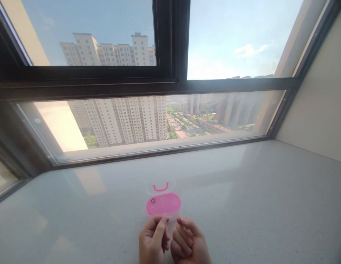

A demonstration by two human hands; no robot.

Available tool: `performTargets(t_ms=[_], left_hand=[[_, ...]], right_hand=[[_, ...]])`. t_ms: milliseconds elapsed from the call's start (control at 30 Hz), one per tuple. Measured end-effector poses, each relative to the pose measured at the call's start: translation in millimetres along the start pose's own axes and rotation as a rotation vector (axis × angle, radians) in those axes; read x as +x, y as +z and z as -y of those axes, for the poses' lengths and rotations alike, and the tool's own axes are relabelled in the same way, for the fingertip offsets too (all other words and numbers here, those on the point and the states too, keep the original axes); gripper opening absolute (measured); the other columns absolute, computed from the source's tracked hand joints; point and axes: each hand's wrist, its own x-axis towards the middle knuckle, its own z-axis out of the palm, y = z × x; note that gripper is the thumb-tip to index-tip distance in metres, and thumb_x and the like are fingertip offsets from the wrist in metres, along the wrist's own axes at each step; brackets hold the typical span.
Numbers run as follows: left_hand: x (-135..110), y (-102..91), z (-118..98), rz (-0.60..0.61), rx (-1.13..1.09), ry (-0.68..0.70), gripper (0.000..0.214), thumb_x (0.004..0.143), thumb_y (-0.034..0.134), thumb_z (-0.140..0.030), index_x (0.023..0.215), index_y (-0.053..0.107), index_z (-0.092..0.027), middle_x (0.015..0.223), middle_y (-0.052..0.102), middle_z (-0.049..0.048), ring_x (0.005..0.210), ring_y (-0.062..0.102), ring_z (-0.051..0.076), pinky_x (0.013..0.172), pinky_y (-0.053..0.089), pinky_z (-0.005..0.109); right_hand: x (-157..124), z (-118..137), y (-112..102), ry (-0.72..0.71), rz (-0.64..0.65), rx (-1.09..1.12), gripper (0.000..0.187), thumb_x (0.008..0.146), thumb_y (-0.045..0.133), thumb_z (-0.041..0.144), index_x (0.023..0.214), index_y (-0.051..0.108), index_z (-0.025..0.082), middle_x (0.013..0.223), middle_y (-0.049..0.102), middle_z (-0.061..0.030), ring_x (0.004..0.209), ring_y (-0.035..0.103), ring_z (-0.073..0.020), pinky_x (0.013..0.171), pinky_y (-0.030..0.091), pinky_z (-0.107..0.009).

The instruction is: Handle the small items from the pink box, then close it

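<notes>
Window (159, 88) behind, pink box (168, 202) just beyond left hand (153, 238) and right hand (190, 240): fingertips pinched, on what unclear; likely fine handling, needing steadiness.

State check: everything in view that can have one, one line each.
Left hand: fingers curled, thumb against index; any held item not discernible.
Right hand: fingers curled in; any held item not discernible.
Pink oval piece: uncovered, above the sill.
Black ring: lying on the pink.
Pink handle: bowed toward the hands.
Upper-left window sash: open or shut, can't tell.
</notes>
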Motion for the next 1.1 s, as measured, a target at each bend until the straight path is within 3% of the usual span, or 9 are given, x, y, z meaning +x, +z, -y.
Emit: performTargets(t_ms=[167,733,967,1100], left_hand=[[0,-0.3,1,0.031,-0.049,-0.016,0.041,0.058,0.080,-0.052,0.062,0.067,-0.013,0.039,0.048,-0.0062,0.032,0.036,0.004,0.034,0.025,0.015],[3,-1.5,4,0.012,-0.134,-0.044,0.039,0.057,0.083,-0.047,0.060,0.064,-0.013,0.037,0.044,-0.0081,0.031,0.035,0.003,0.033,0.022,0.013],[0,2.8,5,-0.055,-0.116,0.022,0.042,0.054,0.084,-0.049,0.062,0.066,-0.012,0.038,0.043,-0.0088,0.033,0.033,0.002,0.035,0.022,0.013],[1,1.9,4,-0.024,-0.109,-0.002,0.041,0.054,0.084,-0.048,0.063,0.067,-0.012,0.038,0.044,-0.0084,0.034,0.035,0.003,0.035,0.023,0.014]], right_hand=[[2,0,-2,0.047,0.047,0.022,0.051,0.067,0.074,0.021,0.041,0.030,0.020,0.030,0.023,0.0137,0.029,0.011,-0.0007,0.031,0.015,-0.016],[4,-5,-9,0.066,0.048,-0.022,0.043,0.068,0.078,0.028,0.046,0.042,0.018,0.031,0.027,0.0140,0.029,0.011,-0.0015,0.029,0.018,-0.015],[6,-7,-13,0.057,0.054,-0.040,0.034,0.069,0.080,0.028,0.052,0.053,0.016,0.033,0.032,0.0138,0.028,0.012,-0.0005,0.029,0.017,-0.014],[6,-7,-14,0.057,0.062,-0.034,0.034,0.070,0.079,0.028,0.052,0.053,0.016,0.032,0.031,0.0136,0.028,0.012,-0.0008,0.029,0.017,-0.014]])
